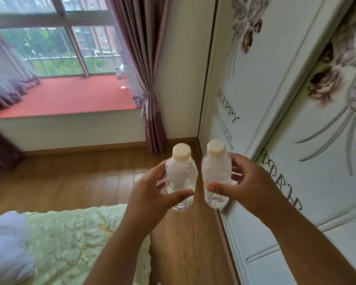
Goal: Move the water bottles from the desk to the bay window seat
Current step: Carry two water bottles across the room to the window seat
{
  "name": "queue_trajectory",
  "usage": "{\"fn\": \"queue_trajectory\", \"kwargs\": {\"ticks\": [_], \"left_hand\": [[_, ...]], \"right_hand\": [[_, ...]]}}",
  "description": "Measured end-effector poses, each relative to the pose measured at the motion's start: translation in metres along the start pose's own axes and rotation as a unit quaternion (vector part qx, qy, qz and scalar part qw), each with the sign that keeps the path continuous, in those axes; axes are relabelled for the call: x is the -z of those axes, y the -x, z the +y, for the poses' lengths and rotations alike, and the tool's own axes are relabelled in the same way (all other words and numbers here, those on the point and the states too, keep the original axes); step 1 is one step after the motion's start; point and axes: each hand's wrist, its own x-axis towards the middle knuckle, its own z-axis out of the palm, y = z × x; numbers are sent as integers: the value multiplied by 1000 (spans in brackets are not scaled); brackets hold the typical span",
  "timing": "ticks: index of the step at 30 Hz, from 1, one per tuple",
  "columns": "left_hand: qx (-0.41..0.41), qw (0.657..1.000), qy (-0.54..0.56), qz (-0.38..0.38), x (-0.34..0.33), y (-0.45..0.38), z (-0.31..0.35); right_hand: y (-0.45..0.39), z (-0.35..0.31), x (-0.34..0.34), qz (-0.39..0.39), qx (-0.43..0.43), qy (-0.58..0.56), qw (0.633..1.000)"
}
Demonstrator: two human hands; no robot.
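Soft daylight from the window (49,38); wide-angle bending, slight blur throughout.

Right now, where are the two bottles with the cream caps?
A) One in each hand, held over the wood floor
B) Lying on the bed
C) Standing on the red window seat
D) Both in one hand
A: the left hand grips one bottle and the right hand grips the other bottle, both upright above the floor, short of the window seat.
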Motion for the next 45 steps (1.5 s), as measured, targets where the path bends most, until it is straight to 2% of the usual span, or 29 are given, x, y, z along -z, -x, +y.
{"fn": "queue_trajectory", "kwargs": {"ticks": [6, 9, 17, 28, 35, 45], "left_hand": [[-19, 1000, 0, -19, 36, -63, -13], [-15, 1000, 6, -23, 50, -83, -27], [19, 1000, -5, -6, 74, -135, -51], [32, 990, -64, 121, 96, -245, -54], [47, 980, -41, 189, 84, -306, -53], [89, 979, -7, 185, 95, -380, -89]], "right_hand": [[-45, -9, -22, 53, -15, -22, 998], [-65, -9, -30, 54, -32, -27, 998], [-148, -25, -54, 2, 16, 3, 1000], [-322, -49, -56, -105, 61, -52, 991], [-420, -53, -56, -162, 105, -45, 980], [-513, -53, -90, -211, 78, -61, 972]]}}
